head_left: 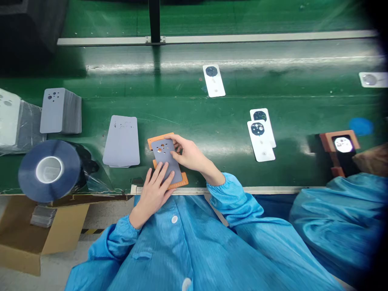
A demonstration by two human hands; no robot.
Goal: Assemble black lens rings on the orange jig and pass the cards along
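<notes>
An orange jig (159,139) lies on the green belt (212,121) near its front edge, with a grey perforated sheet (164,157) laid on top of it. My left hand (155,190) rests flat on the sheet's lower part, fingers stretched out. My right hand (189,155) comes in from the right, its fingers curled against the sheet's right edge and pressing it onto the jig.
A pile of grey sheets (122,141) lies left of the jig, a taller stack (60,110) further left. A blue film roll (48,169) sits at the left above a cardboard box (36,238). White cards with dark round parts (261,135) lie right. Another person's blue sleeve (339,218) and orange jig (339,147) are at right.
</notes>
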